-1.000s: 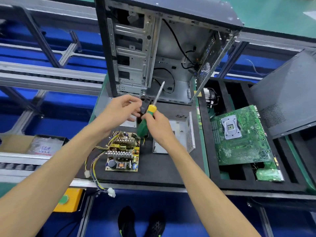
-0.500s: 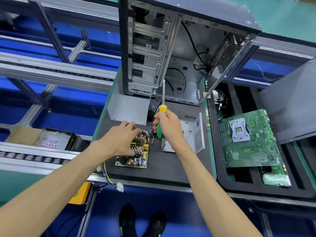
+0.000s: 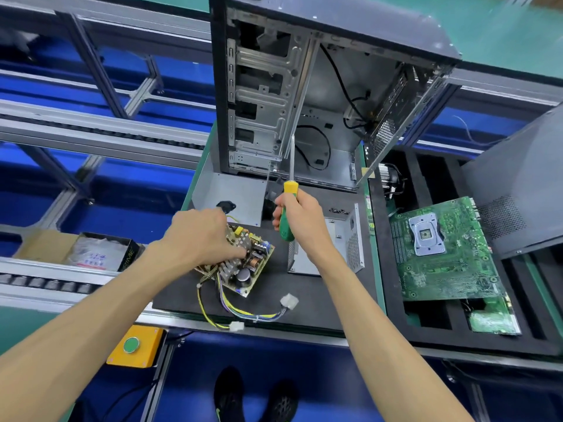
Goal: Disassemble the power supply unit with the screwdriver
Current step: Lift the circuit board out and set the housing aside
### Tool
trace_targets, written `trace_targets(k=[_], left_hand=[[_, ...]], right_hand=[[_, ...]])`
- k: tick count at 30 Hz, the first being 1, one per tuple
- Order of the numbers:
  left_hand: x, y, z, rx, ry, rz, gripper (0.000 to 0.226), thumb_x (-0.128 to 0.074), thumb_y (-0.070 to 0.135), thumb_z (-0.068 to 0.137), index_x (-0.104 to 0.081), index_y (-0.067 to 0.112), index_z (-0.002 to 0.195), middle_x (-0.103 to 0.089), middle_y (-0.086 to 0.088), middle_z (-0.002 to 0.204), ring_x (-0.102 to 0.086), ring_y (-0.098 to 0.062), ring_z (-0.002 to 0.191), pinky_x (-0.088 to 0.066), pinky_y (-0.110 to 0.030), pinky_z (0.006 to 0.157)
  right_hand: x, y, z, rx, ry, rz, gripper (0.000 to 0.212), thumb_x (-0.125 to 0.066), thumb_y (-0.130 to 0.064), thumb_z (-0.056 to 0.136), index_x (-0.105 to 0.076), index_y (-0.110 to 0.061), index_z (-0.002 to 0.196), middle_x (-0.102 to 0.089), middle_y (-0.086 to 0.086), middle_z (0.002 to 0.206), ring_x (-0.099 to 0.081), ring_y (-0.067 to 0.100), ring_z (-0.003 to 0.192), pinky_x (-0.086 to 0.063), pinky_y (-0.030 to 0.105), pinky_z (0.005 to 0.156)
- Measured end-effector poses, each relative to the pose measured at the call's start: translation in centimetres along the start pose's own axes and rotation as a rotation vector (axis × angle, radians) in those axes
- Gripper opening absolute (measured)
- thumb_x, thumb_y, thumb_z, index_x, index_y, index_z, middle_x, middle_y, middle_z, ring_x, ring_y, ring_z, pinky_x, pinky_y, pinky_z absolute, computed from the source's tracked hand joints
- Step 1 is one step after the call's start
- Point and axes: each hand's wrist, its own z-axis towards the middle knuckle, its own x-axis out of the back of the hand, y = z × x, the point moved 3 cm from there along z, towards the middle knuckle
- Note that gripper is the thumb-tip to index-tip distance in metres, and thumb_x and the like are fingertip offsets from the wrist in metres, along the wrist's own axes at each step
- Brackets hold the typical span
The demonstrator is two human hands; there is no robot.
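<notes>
The power supply's circuit board (image 3: 253, 266) lies bare on the black foam mat (image 3: 304, 300), tilted, with yellow and purple wires (image 3: 243, 312) trailing toward the front edge. My left hand (image 3: 201, 236) grips the board's left side, fingers curled over its components. My right hand (image 3: 300, 217) holds the green and yellow screwdriver (image 3: 288, 208) upright, its shaft pointing up. The supply's grey metal cover (image 3: 231, 197) lies behind the board. Its other shell half (image 3: 350, 245) sits to the right, partly behind my right wrist.
An open computer case (image 3: 304, 95) stands at the back of the mat. A green motherboard (image 3: 441, 251) rests in the black foam tray on the right, beside a dark side panel (image 3: 524, 190). A yellow box with a green button (image 3: 134, 345) hangs below the front edge.
My left hand came down from the screwdriver onto the circuit board and turned it, swinging the wires toward the front. My right hand kept the screwdriver upright.
</notes>
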Motion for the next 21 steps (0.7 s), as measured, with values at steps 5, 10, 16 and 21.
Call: trace_targets(k=[5,10,16,21], left_hand=[[-0.1,-0.4,0.0,0.168,0.015,-0.021,0.075,-0.055,0.084,0.071,-0.046,0.011,0.088,-0.037,0.005,0.065,-0.05,-0.022,0.064,-0.026,-0.026,0.049],[-1.8,-0.2,0.6,0.287,0.025,-0.084,0.083,-0.059,0.081,0.073,-0.053,0.006,0.106,-0.03,0.004,0.066,-0.063,-0.027,0.079,-0.032,-0.029,0.06],[-3.0,-0.1,1.5,0.338,0.045,-0.099,0.087,-0.057,0.08,0.075,-0.052,0.002,0.112,-0.049,-0.001,0.078,-0.068,-0.028,0.087,-0.035,-0.029,0.059],[-3.0,0.9,2.4,0.34,0.082,-0.12,0.085,-0.061,0.079,0.073,-0.052,0.003,0.11,-0.066,-0.006,0.09,-0.069,-0.03,0.088,-0.035,-0.03,0.059]], right_hand=[[0.0,-0.3,0.2,0.007,0.0,-0.009,0.009,-0.051,-0.008,0.097,-0.058,-0.007,0.091,-0.058,0.001,0.067,-0.054,0.018,0.06,-0.05,0.028,0.057],[0.3,-0.2,0.6,0.007,0.008,-0.024,0.011,-0.052,-0.008,0.096,-0.06,-0.007,0.088,-0.059,0.001,0.065,-0.054,0.018,0.059,-0.05,0.029,0.056],[0.7,0.4,0.8,0.002,0.011,-0.065,0.011,-0.054,-0.011,0.097,-0.059,-0.008,0.088,-0.06,0.003,0.068,-0.056,0.018,0.058,-0.052,0.033,0.06],[0.8,1.4,1.1,0.001,0.017,-0.117,0.011,-0.057,-0.015,0.097,-0.064,-0.009,0.09,-0.065,0.002,0.069,-0.061,0.019,0.06,-0.058,0.04,0.067]])
